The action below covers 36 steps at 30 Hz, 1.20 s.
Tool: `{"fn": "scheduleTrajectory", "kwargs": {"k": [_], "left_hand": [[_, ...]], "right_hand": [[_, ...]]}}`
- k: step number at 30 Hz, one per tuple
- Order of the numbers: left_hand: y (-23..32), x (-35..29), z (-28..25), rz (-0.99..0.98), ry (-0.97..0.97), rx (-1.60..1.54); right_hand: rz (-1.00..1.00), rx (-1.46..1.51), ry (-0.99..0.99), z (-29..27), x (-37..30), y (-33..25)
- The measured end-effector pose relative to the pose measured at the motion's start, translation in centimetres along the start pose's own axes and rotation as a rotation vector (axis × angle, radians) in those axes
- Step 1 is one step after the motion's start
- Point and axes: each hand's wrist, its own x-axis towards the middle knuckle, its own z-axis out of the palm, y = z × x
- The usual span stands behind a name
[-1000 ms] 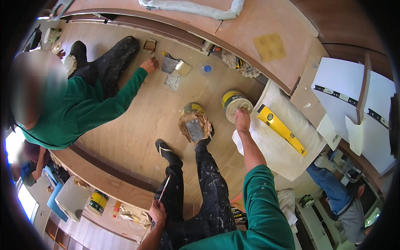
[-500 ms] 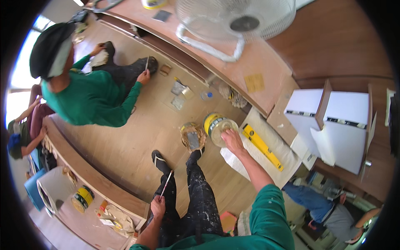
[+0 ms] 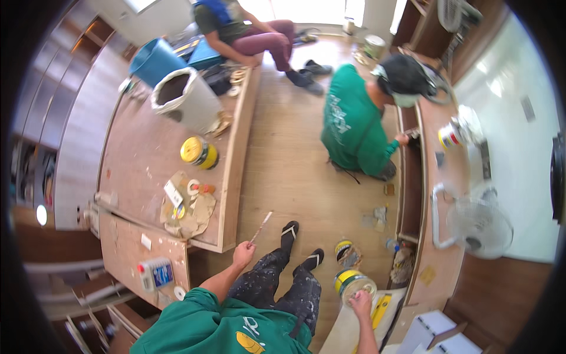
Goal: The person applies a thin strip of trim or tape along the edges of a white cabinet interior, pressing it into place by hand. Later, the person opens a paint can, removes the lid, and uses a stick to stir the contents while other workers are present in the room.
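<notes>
My left hand (image 3: 243,253) is closed around one end of a thin, paint-stained stick (image 3: 261,228), held up in front of my left leg. My right hand (image 3: 362,303) is closed at the top of a large round paint can (image 3: 344,279) with a yellow and dark green label; its exact grip on the pale top is hard to make out. The can stands on the floor to the right of my feet. Just beyond it is a smaller tin (image 3: 343,248) with brown, crumpled paper at its side. A yellow spirit level (image 3: 381,311) lies beside my right forearm.
A co-worker in green (image 3: 356,121) crouches ahead at a long low cabinet (image 3: 407,206). Another person (image 3: 259,38) sits farther back. On the left platform (image 3: 138,171) stand a lined bin (image 3: 187,103), a yellow-lidded can (image 3: 199,152) and a white jug (image 3: 156,274). A fan (image 3: 479,227) stands at right.
My view has swung left, bringing the left platform into fuller view. The stick in my left hand is raised farther out. The co-worker now reaches into the cabinet. My right hand stays at the can.
</notes>
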Motion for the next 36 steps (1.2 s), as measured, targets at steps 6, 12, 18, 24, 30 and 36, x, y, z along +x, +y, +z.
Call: {"fn": "scheduleTrajectory", "kwargs": {"k": [6, 12, 18, 24, 30, 36], "left_hand": [[-9.3, -4.7, -2.9, -0.269, 0.196, -0.185], [-14.5, -6.3, -5.0, -0.395, 0.283, -0.138], [-20.7, 0.0, -9.3, -0.43, 0.267, -0.246], [-22.2, 4.5, -15.9, -0.444, 0.285, -0.456], [-24.6, 5.9, -15.1, -0.492, 0.429, -0.775], [-24.5, 5.5, -16.0, -0.558, 0.466, -0.925]], "right_hand": [[-0.046, -0.022, -0.16, 2.5, 4.1, -5.5], [-0.174, -0.155, -0.181, 3.8, 9.5, -16.6], [-0.331, -0.356, -0.189, 5.4, 16.0, -29.8], [-0.606, -0.49, -0.303, 9.8, 19.5, -44.3], [-0.846, -0.545, -0.49, 15.1, 20.4, -57.5], [-1.061, -0.469, -0.706, 24.0, 21.5, -66.5]]}}
